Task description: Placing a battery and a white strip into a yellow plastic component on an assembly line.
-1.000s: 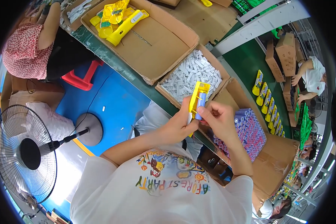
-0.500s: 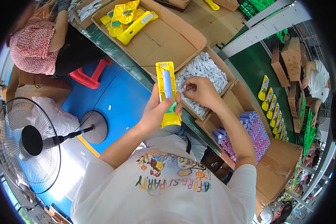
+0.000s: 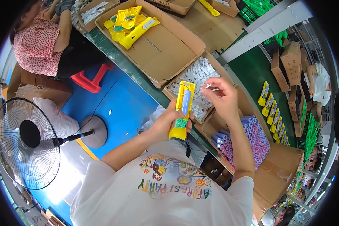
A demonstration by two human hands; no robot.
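My left hand point(image 3: 167, 123) is closed round a yellow flashlight half-shell point(image 3: 177, 133) in front of my chest. In the open shell lie a blue cylindrical battery point(image 3: 186, 101) and a green circuit board point(image 3: 180, 123); a thin dark wire sticks out at its far end. To the right, my right hand point(image 3: 226, 100) pinches a small white plastic piece point(image 3: 208, 86) between thumb and fingers. That hand is above a carton of many similar white pieces point(image 3: 200, 71), apart from the shell.
A shallow carton point(image 3: 169, 62) with yellow shells stands at the far left. Purple batteries point(image 3: 256, 141) fill a box at right. Yellow flashlights point(image 3: 273, 113) line the green bench beyond. A fan point(image 3: 30, 135) and red stool point(image 3: 92, 81) stand left, near a seated co-worker point(image 3: 37, 49).
My left hand has moved right and slightly nearer with the tilted half-shell. My right hand has shifted right, away from the white pieces, and a white piece now shows in its fingers.
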